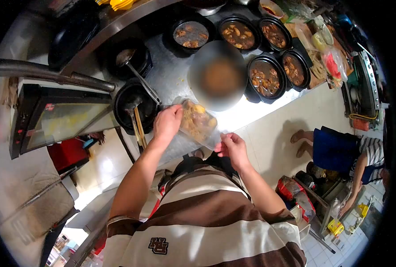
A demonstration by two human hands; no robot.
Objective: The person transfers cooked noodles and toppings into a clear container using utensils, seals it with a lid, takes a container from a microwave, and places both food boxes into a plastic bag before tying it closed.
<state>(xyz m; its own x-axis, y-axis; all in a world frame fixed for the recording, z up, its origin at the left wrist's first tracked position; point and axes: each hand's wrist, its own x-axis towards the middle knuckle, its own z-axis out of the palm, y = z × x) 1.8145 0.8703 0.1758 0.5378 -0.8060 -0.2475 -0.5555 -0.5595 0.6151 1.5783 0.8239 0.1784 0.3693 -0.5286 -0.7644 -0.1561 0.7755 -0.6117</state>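
Note:
In front of my body is a clear plastic bag (pixel 198 123) with yellow and brown chunks of food inside. My left hand (pixel 168 123) is closed on its upper left edge. At the bag's lower right corner, the fingers of my right hand (pixel 233 149) pinch the plastic. Just beyond the bag is a large round pale shape (pixel 198 89) with a brownish middle, too blurred to make out. A black pot (pixel 122 118) stands left of my left hand, with a metal spoon and wooden chopsticks (pixel 139 124) in it.
Several black pots of brown stew (pixel 264 76) stand along the metal counter (pixel 173 82). A metal ladle (pixel 138 73) rests across another dark pot. A glass-fronted cabinet (pixel 71 118) is at the left. At the right, another person (pixel 340 151) in a blue apron bends near a sink area.

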